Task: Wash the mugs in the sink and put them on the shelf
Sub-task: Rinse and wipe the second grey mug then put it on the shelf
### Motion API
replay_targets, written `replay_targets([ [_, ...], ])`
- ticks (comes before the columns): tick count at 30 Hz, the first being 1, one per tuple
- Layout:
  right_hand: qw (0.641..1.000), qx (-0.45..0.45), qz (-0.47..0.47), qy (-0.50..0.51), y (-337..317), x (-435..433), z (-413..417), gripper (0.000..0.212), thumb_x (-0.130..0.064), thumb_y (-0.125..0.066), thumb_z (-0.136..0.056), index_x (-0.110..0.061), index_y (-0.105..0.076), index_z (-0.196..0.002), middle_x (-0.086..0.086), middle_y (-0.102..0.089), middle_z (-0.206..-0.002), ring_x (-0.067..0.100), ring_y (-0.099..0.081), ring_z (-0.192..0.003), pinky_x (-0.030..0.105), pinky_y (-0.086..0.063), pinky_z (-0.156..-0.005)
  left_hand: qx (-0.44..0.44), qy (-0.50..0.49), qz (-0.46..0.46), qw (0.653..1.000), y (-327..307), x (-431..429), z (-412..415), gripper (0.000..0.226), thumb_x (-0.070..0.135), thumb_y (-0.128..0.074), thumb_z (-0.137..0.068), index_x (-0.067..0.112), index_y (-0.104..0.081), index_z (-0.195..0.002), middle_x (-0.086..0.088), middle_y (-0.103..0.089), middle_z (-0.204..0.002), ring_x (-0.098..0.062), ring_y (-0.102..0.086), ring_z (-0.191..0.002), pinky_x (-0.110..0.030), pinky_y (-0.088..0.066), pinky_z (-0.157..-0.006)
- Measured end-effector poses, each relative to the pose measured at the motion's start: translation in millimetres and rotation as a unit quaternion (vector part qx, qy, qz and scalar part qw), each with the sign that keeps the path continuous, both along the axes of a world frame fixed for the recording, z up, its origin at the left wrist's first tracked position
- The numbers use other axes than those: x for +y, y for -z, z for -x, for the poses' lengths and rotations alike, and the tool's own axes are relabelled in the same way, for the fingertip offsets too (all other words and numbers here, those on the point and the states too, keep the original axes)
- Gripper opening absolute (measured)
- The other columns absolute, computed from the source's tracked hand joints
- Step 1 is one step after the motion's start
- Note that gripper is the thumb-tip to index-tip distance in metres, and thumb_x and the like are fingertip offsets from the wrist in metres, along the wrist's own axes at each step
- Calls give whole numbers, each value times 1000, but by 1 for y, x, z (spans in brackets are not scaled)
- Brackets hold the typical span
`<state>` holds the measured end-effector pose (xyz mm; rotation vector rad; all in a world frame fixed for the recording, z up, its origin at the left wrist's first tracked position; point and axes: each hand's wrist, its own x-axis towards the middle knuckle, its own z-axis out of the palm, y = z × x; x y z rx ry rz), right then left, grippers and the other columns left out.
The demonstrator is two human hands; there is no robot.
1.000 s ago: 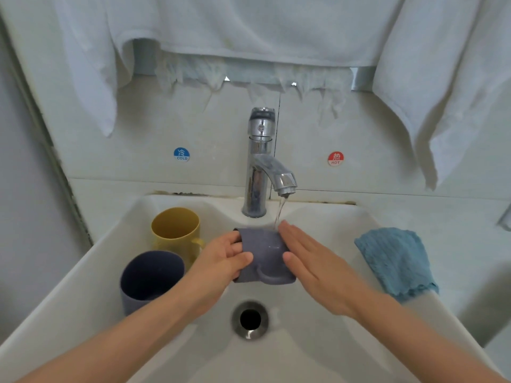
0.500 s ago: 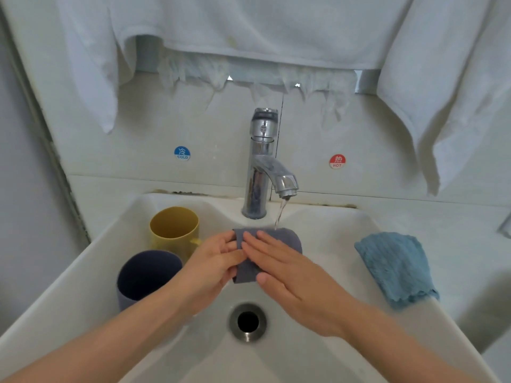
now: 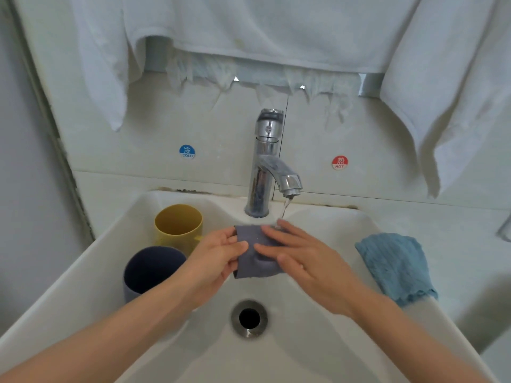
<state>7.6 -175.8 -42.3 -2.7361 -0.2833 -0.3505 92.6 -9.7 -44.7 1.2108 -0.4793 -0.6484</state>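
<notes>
The grey mug (image 3: 250, 268) lies on its side above the sink (image 3: 290, 344), held between both hands, with its handle facing up toward the camera. The left hand (image 3: 213, 258) grasps it at one end: the left fingers (image 3: 229, 236) curl over the far edge and the thumb presses the near side. The right hand (image 3: 307, 261) lies over the mug with its fingers (image 3: 272, 236) straight and spread, flat against the mug's side and not curled round it. A thin stream of water (image 3: 284, 211) falls from the faucet (image 3: 264, 167) just beyond the right fingertips and lands on them.

To the left of the left fingers, a yellow mug (image 3: 178, 225) and a dark blue mug (image 3: 150, 269) stand upright in the sink, touching or nearly so, the blue one nearer the camera. The drain (image 3: 249, 317) sits below the hands. Well to the right of the right fingers, a blue cloth (image 3: 395, 266) lies crumpled on the counter (image 3: 456, 244) at the sink's edge. Behind the faucet, the wall bears a blue cold sticker (image 3: 187, 152) and a red hot sticker (image 3: 339, 162), and white towels (image 3: 249, 31) hang above.
</notes>
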Motion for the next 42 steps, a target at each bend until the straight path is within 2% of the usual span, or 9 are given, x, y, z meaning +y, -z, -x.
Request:
replay_targets([
  [5,968,-16,-193,158,0,-35,1,30,-26,-39,-99,-38,-55,-121,-13,-46,-138,4,-38,-131,19,-29,-105,-7,-9,-10,1000,1,-2,0,29,-7,-40,-93,12,-58,-106,-3,-74,-95,-14,-70,-88,-22,-57,-75],
  [9,870,72,-477,98,4,-18,-5,49,-24,-59,-89,-40,-42,-132,-20,-53,-124,1,-57,-108,30,-48,-96,-5,-5,-4,1000,3,-4,6,32,-9,-44,-91,15,-56,-108,-3,-72,-101,-15,-69,-93,-25,-54,-80],
  [17,856,12,-505,114,11,-1,-16,17,-30,-43,-97,-34,-55,-108,-8,-58,-108,3,-62,-81,30,-56,-68,-7,-21,7,1000,3,-5,5,34,-11,-44,-90,12,-52,-113,-6,-71,-100,-17,-68,-91,-24,-55,-78],
  [21,809,42,-566,150,2,3,-25,23,-36,-37,-99,-30,-58,-105,-4,-63,-106,11,-64,-86,33,-55,-67,-45,-29,-11,998,-1,-5,8,36,-10,-48,-89,17,-52,-111,-6,-70,-103,-17,-68,-94,-24,-56,-76],
  [25,843,39,-523,115,7,10,-36,34,-28,-69,-82,-23,-54,-112,2,-62,-109,17,-64,-92,30,-56,-70,-53,-52,8,997,-5,-3,5,29,-7,-47,-90,20,-54,-99,5,-74,-82,-9,-71,-78,-19,-56,-64],
  [28,834,-10,-534,138,4,16,-45,8,-24,-57,-92,-20,-60,-97,8,-64,-104,19,-61,-89,35,-53,-77,-67,-64,8,996,-4,-4,5,27,-4,-51,-90,21,-55,-99,7,-74,-80,-9,-71,-78,-21,-56,-69],
  [33,783,56,-596,170,-3,19,-53,30,-29,-33,-100,-20,-61,-93,5,-66,-96,19,-62,-81,33,-52,-69,-81,-79,-10,993,-1,-5,3,28,0,-55,-89,25,-54,-101,10,-74,-87,-11,-70,-85,-24,-56,-74],
  [39,827,46,-545,133,1,17,-42,55,-46,-71,-69,-21,-51,-114,3,-63,-110,19,-67,-93,34,-58,-72,-110,-85,-12,990,-2,-3,-1,26,1,-54,-89,23,-57,-103,5,-74,-89,-14,-70,-88,-24,-57,-74],
  [42,797,19,-572,195,4,19,-45,22,-38,-61,-87,-20,-57,-99,4,-65,-99,18,-64,-80,30,-53,-60,-132,-62,-24,989,-3,-4,2,29,-3,-52,-90,18,-57,-109,3,-74,-93,-12,-70,-88,-22,-56,-74],
])
